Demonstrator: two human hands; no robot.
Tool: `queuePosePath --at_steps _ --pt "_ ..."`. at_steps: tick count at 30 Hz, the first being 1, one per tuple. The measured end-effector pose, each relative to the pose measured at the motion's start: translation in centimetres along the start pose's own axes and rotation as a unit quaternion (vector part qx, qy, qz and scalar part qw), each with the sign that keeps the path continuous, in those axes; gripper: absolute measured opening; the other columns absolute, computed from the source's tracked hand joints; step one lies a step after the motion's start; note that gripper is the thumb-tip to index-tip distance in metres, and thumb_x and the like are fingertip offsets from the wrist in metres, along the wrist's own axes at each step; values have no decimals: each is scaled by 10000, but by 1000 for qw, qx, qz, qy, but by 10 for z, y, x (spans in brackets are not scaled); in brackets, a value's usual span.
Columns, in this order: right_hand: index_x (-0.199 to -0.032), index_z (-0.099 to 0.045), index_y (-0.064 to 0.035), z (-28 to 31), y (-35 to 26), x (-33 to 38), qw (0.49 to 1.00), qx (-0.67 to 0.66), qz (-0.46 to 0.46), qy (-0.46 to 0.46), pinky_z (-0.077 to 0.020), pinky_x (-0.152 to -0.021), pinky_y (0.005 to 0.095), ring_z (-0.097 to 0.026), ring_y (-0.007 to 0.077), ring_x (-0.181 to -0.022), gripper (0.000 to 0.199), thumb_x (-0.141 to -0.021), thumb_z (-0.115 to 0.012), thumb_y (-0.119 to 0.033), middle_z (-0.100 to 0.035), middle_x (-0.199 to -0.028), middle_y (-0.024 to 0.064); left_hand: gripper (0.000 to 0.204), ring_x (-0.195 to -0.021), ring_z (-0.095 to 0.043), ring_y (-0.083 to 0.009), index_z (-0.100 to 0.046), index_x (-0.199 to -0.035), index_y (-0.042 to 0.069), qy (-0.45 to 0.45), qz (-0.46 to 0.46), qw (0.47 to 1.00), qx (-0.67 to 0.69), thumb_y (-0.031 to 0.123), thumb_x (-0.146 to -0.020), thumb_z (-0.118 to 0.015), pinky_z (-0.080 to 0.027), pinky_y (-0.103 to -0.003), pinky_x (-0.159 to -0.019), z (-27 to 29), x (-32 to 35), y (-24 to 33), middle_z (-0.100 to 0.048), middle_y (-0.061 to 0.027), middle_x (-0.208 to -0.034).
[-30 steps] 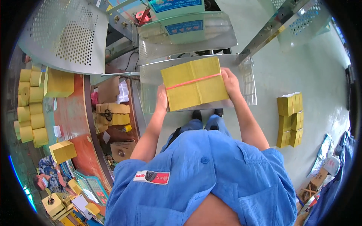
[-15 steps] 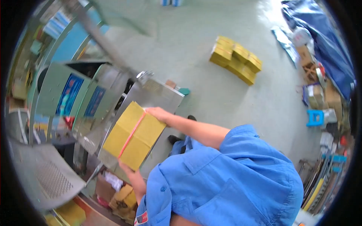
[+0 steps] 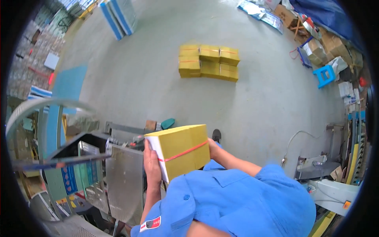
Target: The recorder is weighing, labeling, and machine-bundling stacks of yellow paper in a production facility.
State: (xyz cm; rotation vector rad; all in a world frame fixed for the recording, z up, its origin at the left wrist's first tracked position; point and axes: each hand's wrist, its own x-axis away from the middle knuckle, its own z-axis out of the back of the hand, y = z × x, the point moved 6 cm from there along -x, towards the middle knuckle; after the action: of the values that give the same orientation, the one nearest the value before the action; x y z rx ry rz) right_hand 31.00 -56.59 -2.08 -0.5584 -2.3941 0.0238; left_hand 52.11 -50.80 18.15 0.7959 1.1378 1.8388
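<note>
Between my two hands I carry a yellow bundle (image 3: 181, 148), box-shaped, with one pale end and a thin red strap around it. My left hand (image 3: 151, 161) presses flat along the pale end, fingers pointing up. On the opposite end my right hand (image 3: 213, 149) grips, its fingers mostly hidden behind the bundle. The bundle is held up in front of my chest, just right of the machine's metal table (image 3: 125, 179). Farther ahead on the floor, a stack of similar strapped yellow bundles (image 3: 209, 62) stands in a block two layers high.
A strapping machine (image 3: 75, 177) with a curved metal arch fills the left side. Blue-and-white packs (image 3: 117, 17) stand at the far left. To the right are a blue plastic stool (image 3: 324, 76), cartons (image 3: 316, 51) and a blue tarp (image 3: 331, 15). My shoe (image 3: 216, 135) shows beyond the bundle.
The bundle has been lifted off the metal table and moved right, its strapped side now facing me. My body has turned toward the floor stack, and the machine has shifted left in view.
</note>
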Motion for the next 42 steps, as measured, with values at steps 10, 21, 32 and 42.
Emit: queuePosePath --at_steps 10,21,32,42 --pt "-1162 -600 3 84 -242 39 985 -41 141 89 -561 -838 408 -651 259 -976 382 -965 -476 -299 -648 -1097 144 517 -1398 -324 -309 -334 -1426 -88 -146 -107 981 -77 268 -1052 -305 -245 -373 -1148 -241 -182 39 -337 -235 -1497" --pt "-1191 -577 -37 140 -468 -90 952 -98 191 218 -548 -871 407 -625 252 -1024 382 -991 -429 -326 -627 -1152 119 649 -1319 -399 -211 -365 -1442 76 -348 272 862 249 531 -985 -436 -376 -365 -1061 -434 -416 8 -409 -108 -1443" --pt "-1245 -557 -56 245 -619 -236 935 -18 155 319 -510 -919 359 -594 202 -1091 402 -1000 -472 -363 -603 -1201 81 674 -1290 -458 -235 -356 -1428 106 -334 419 796 280 538 -942 -533 -398 -415 -1079 -599 -563 -133 -458 -94 -1403" --pt "-1288 -535 -3 375 -662 -425 921 -25 199 334 -487 -949 375 -568 214 -1143 445 -990 -503 -331 -591 -1258 109 804 -1322 -430 -289 -305 -1462 -20 -215 320 923 -7 541 -932 -528 -384 -399 -1076 -696 -693 -323 -423 -202 -1440"
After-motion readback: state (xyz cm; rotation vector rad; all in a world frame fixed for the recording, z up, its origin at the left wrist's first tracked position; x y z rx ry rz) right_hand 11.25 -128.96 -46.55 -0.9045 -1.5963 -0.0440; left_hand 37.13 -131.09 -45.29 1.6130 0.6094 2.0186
